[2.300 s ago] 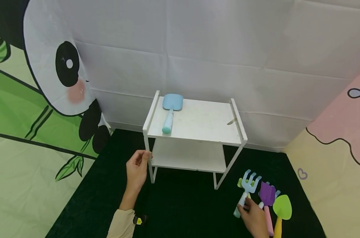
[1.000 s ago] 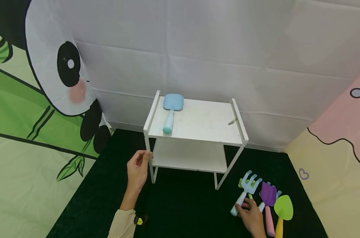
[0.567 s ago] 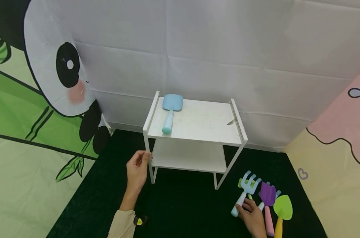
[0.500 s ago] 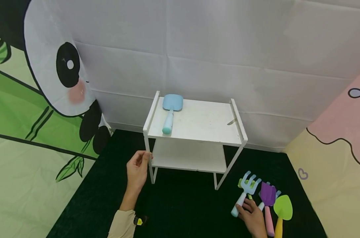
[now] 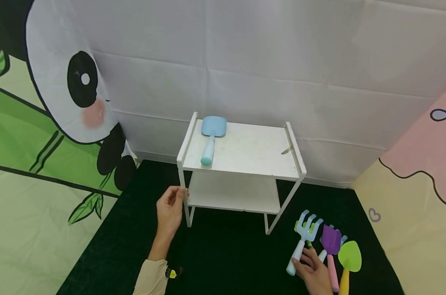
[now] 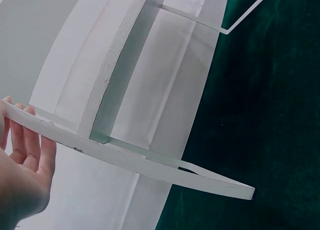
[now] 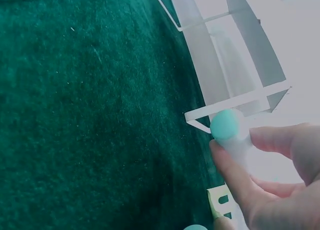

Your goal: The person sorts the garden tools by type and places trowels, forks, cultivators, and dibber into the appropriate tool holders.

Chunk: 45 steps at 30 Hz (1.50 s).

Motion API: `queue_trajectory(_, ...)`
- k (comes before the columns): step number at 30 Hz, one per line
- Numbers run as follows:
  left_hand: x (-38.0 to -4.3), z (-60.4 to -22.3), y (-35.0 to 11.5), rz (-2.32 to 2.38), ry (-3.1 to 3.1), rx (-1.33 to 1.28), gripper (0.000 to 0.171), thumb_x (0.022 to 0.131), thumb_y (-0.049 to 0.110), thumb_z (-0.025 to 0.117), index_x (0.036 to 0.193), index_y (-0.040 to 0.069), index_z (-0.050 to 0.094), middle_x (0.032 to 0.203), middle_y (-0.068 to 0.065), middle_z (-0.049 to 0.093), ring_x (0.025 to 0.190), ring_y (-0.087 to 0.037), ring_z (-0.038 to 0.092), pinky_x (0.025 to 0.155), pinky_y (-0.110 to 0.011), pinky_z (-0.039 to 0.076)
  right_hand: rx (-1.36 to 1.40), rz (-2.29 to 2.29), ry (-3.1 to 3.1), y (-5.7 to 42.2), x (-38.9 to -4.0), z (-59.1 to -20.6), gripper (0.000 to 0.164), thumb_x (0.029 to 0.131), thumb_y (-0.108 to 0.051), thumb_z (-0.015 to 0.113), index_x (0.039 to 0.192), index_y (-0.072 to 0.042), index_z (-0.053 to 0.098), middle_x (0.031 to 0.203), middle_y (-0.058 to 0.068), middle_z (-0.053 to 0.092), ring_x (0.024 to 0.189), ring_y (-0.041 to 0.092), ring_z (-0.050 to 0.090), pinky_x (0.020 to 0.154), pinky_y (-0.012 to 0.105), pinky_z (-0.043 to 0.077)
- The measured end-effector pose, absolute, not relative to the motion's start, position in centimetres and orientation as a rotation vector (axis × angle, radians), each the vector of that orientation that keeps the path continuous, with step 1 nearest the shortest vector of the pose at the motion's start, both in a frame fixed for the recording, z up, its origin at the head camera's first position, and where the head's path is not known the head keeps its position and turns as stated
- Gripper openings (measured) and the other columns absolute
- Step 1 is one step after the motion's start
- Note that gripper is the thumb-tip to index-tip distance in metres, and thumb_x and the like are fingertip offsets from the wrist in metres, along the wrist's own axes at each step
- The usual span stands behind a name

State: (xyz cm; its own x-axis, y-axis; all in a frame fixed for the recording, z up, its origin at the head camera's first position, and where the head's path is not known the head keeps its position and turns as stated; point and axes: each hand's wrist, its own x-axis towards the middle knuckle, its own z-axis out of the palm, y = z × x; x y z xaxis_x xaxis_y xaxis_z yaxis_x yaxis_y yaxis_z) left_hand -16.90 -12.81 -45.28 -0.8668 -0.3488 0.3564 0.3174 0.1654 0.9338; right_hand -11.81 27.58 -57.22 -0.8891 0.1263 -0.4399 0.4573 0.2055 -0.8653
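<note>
My left hand (image 5: 169, 211) holds the front left leg of a small white two-tier shelf (image 5: 256, 151). In the left wrist view the fingers of the left hand (image 6: 30, 165) curl around that leg (image 6: 125, 162). At the lower right, my right hand (image 5: 315, 272) pinches the handle of a light blue toy garden fork (image 5: 306, 231), tines pointing away. The right wrist view has the handle's turquoise end (image 7: 224, 124) between thumb and fingers of the right hand (image 7: 272, 190). A blue toy shovel (image 5: 213, 127) lies on the top tier's left side.
Beside the right hand lie a purple shovel (image 5: 331, 241) with a pink handle and a green trowel (image 5: 349, 256) with a yellow handle. A green piece (image 5: 297, 226) shows behind the fork, another blue tool under the purple shovel. Dark green cloth (image 5: 226, 254) covers the floor; a white backdrop (image 5: 263, 61) stands behind.
The fork's handle end has swung slightly left, then back toward me, with small shifts of the right hand. The left hand, shelf and blue shovel stay put.
</note>
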Motion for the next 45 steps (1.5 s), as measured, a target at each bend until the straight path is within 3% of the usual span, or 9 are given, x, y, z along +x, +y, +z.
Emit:
queue_trajectory(4, -16.9, -45.2, -12.8, -1.755, -1.949, 0.028, 0.022, 0.098, 0.017, 0.052, 0.098, -0.003, 0.061, 0.094, -0.017, 0.064, 0.086, -0.021, 0.062, 0.082, -0.035, 0.053, 0.535, -1.747, 2.222, 27.5, -11.2, -56.7, 0.077, 0.085, -0.031, 0.072, 0.142, 0.000, 0.030, 0.133, 0.029, 0.044, 0.097, 0.027, 0.064, 0.080, 0.040, 0.055)
queue_trajectory(9, -17.0, -45.2, -12.8, -1.754, -1.946, 0.030, 0.022, 0.098, 0.018, 0.053, 0.098, -0.003, 0.061, 0.093, -0.016, 0.064, 0.086, -0.021, 0.062, 0.080, -0.028, 0.052, 0.525, -1.719, 2.263, 27.1, -10.6, -55.9, 0.077, 0.084, -0.034, 0.073, 0.141, 0.000, 0.033, 0.133, 0.030, 0.045, 0.097, 0.028, 0.064, 0.080, 0.041, 0.054)
queue_trajectory(19, -17.0, -45.0, -12.8, -1.751, -1.942, 0.018, 0.021, 0.098, 0.015, 0.052, 0.098, -0.004, 0.061, 0.093, -0.018, 0.063, 0.087, -0.027, 0.062, 0.080, -0.026, 0.052, 0.473, -1.705, 2.322, 26.7, -9.6, -55.2, 0.074, 0.083, -0.030, 0.074, 0.141, -0.007, 0.034, 0.137, 0.021, 0.045, 0.113, 0.031, 0.057, 0.087, 0.034, 0.052)
queue_trajectory(30, -17.0, -45.0, -12.8, -1.771, -1.954, 0.055, 0.024, 0.098, 0.020, 0.053, 0.099, -0.003, 0.061, 0.093, -0.013, 0.064, 0.087, -0.024, 0.062, 0.081, -0.025, 0.052, 0.559, -1.779, 2.236, 26.0, -8.4, -54.8, 0.074, 0.079, -0.024, 0.078, 0.139, -0.008, 0.038, 0.134, 0.020, 0.048, 0.100, 0.025, 0.063, 0.082, 0.038, 0.054)
queue_trajectory(37, -16.9, -45.1, -12.8, -1.765, -1.957, 0.054, 0.025, 0.098, 0.021, 0.053, 0.099, -0.002, 0.061, 0.093, -0.013, 0.064, 0.088, -0.025, 0.062, 0.080, -0.023, 0.051, 0.565, -1.844, 2.132, 26.0, -7.8, -54.6, 0.084, 0.073, -0.026, 0.082, 0.140, -0.008, 0.036, 0.134, 0.020, 0.047, 0.100, 0.026, 0.063, 0.080, 0.042, 0.055)
queue_trajectory(45, -16.8, -45.2, -12.8, -1.764, -1.955, 0.055, 0.025, 0.098, 0.021, 0.053, 0.099, -0.002, 0.061, 0.094, -0.016, 0.064, 0.088, -0.028, 0.062, 0.081, -0.025, 0.052, 0.442, -1.829, 2.113, 25.1, -7.1, -53.3, 0.083, 0.074, -0.026, 0.081, 0.139, -0.008, 0.035, 0.135, 0.020, 0.047, 0.105, 0.028, 0.062, 0.081, 0.042, 0.054)
